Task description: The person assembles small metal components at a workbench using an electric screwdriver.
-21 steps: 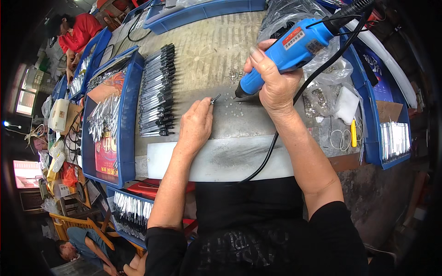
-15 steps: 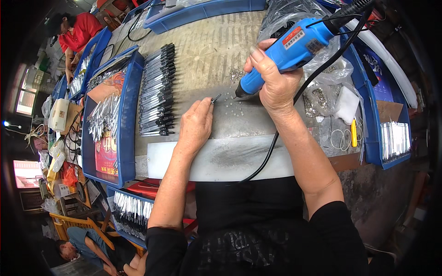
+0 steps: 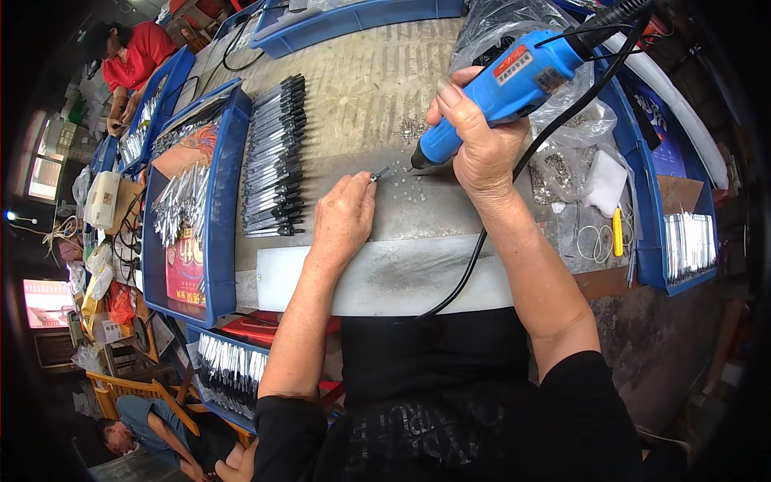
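Note:
My right hand point(image 3: 486, 145) is wrapped round a blue electric screwdriver point(image 3: 502, 76), its black nose tilted down toward the tabletop. Close to that tip lie several tiny metal nuts point(image 3: 409, 189), with a denser pile of them point(image 3: 414, 128) just behind. My left hand point(image 3: 345, 213) rests on the table and pinches a small dark metal part point(image 3: 381, 173); most of it is hidden under the fingers. The screwdriver's tip is a short way right of this part and apart from it. Left of my left hand, a row of slim metal pieces with black ends point(image 3: 275, 161) lies on the table.
Blue bins holding metal strips stand at the left point(image 3: 221, 241) and right point(image 3: 687, 273). A white board point(image 3: 385, 277) lines the near edge. The screwdriver's black cable point(image 3: 474, 265) crosses it. Plastic bags point(image 3: 562, 161) and a yellow-handled tool point(image 3: 618, 233) lie at right. Two other people are at left.
My left hand has shifted very slightly to the right with the small metal part. The screwdriver and my right hand stay almost still. The red-clad person's hands at far left have moved.

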{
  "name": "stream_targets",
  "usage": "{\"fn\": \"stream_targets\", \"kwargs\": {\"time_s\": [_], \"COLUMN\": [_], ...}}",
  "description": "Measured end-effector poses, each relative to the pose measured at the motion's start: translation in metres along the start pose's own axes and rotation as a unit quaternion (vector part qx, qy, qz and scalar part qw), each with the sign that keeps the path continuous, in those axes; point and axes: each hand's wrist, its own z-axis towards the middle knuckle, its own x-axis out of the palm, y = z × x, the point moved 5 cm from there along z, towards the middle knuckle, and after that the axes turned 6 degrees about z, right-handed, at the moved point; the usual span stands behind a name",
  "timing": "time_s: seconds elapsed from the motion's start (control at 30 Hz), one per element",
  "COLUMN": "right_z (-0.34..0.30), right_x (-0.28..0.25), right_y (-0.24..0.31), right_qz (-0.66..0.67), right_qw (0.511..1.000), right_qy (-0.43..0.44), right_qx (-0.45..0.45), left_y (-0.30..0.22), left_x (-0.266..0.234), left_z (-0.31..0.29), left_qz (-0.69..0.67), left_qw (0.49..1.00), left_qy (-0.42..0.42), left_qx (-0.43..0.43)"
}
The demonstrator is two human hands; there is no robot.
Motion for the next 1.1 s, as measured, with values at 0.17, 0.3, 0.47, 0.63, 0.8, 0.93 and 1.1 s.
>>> {"fn": "stream_targets", "kwargs": {"time_s": [0.17, 0.3, 0.47, 0.63, 0.8, 0.93, 1.1], "right_z": [0.0005, 0.0008, 0.0007, 0.0015, 0.0014, 0.0013, 0.0028], "right_x": [-0.0002, 0.0001, 0.0006, -0.0004, -0.0002, -0.0001, -0.003], "right_y": [-0.0002, -0.0004, -0.0006, -0.0013, -0.0013, -0.0013, -0.0036], "right_qz": [0.0, 0.0, 0.004, 0.004, 0.008, 0.008, 0.025], "right_qw": [1.0, 1.0, 1.0, 1.0, 1.0, 1.0, 1.0], "right_qy": [0.0, 0.006, -0.003, 0.003, 0.001, 0.005, 0.014], "right_qx": [-0.004, 0.001, -0.004, -0.005, -0.001, -0.005, -0.001], "left_y": [-0.002, -0.0037, -0.0058, -0.0084, -0.0048, -0.0056, -0.0058], "left_x": [-0.0003, -0.0005, -0.0012, -0.0019, -0.0002, -0.001, -0.0009], "left_z": [0.0006, 0.0007, 0.0009, 0.0013, 0.0007, -0.0001, 0.0], "left_qz": [0.013, 0.026, 0.039, 0.036, 0.037, 0.039, 0.04], "left_qw": [1.0, 0.999, 0.999, 0.999, 0.998, 0.999, 0.999], "left_qy": [0.007, 0.019, 0.033, 0.034, 0.042, 0.028, 0.026], "left_qx": [0.006, 0.011, 0.008, 0.01, 0.002, 0.006, 0.002]}}
